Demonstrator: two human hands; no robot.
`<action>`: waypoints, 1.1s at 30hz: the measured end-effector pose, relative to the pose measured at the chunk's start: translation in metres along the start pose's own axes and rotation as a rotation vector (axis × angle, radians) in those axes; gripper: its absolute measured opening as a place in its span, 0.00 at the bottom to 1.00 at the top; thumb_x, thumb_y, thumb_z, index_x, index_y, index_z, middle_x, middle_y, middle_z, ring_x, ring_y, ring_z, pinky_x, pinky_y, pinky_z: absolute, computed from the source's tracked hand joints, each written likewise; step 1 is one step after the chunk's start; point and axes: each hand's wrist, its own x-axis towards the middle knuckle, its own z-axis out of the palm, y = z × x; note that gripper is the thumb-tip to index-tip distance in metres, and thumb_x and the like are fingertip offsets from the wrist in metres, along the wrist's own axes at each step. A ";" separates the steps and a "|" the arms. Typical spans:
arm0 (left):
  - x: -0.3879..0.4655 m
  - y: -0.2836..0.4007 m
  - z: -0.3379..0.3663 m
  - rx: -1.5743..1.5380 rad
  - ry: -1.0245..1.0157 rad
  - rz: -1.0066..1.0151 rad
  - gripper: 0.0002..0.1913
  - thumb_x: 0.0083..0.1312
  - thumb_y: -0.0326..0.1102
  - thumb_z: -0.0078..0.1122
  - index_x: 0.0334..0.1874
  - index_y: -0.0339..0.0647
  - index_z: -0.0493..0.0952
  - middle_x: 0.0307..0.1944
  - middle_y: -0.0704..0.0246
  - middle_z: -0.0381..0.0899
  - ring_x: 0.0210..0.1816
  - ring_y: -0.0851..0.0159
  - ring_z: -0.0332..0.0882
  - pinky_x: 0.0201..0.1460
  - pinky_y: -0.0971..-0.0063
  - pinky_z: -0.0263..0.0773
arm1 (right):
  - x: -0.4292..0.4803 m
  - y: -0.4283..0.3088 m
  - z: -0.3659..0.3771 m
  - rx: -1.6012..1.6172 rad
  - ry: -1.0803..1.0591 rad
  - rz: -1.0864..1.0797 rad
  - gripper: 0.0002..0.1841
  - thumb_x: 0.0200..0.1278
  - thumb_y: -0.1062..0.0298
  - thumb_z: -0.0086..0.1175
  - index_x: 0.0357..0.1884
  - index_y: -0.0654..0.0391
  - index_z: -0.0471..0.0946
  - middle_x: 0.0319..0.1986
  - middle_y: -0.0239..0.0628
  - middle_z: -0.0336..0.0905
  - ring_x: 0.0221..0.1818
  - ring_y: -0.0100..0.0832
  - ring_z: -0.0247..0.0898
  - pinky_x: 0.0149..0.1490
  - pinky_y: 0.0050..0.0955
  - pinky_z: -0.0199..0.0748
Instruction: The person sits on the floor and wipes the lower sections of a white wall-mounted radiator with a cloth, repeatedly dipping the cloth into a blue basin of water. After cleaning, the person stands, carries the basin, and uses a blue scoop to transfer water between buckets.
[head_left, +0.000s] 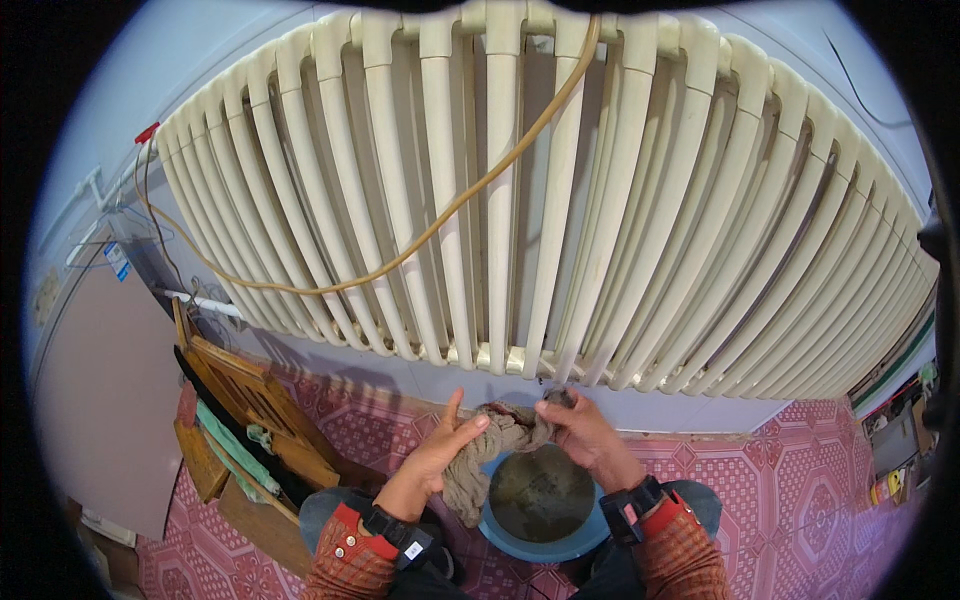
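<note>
My right hand (589, 431) grips one end of a wet-looking, grey-brown cloth (469, 469) above a blue plastic basin (544, 553). A dark wad of the cloth pokes up past its fingertips. On the other side, my left hand (427, 457) is against the cloth, index finger raised and thumb spread from it. The cloth covers its lower fingers, so their grip is hidden. From there the cloth hangs in folds beside the basin's left rim. Murky grey-brown water (541, 495) stands in the basin, which sits on the floor between my knees.
A cream column radiator (502, 210) spans the wall ahead, with a tan hose or cable (457, 202) looped across it. Left are a wooden folding chair (236, 382), green cloth (240, 454) and a flat panel (112, 375). Patterned pink flooring (795, 480) lies below; assorted items (892, 457) stand right.
</note>
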 end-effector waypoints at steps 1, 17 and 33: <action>0.000 0.001 -0.002 -0.028 0.013 0.068 0.42 0.64 0.43 0.58 0.73 0.48 0.41 0.62 0.54 0.61 0.57 0.58 0.68 0.51 0.66 0.72 | 0.000 0.009 -0.002 -0.012 0.039 0.089 0.19 0.61 0.62 0.59 0.49 0.60 0.67 0.42 0.35 0.73 0.41 0.31 0.73 0.44 0.33 0.74; 0.006 -0.013 -0.021 -0.040 0.033 -0.036 0.36 0.61 0.38 0.64 0.69 0.44 0.55 0.52 0.62 0.74 0.51 0.65 0.74 0.49 0.71 0.73 | 0.009 0.017 0.021 -0.045 -0.183 -0.094 0.15 0.70 0.52 0.44 0.35 0.54 0.72 0.28 0.31 0.74 0.25 0.22 0.65 0.31 0.23 0.65; 0.028 -0.020 -0.026 -0.543 0.099 -0.017 0.11 0.62 0.37 0.58 0.44 0.43 0.74 0.34 0.68 0.80 0.27 0.67 0.77 0.27 0.71 0.75 | 0.093 0.108 0.024 -0.993 0.031 -0.321 0.11 0.63 0.67 0.42 0.45 0.58 0.62 0.26 0.47 0.73 0.26 0.41 0.68 0.32 0.39 0.67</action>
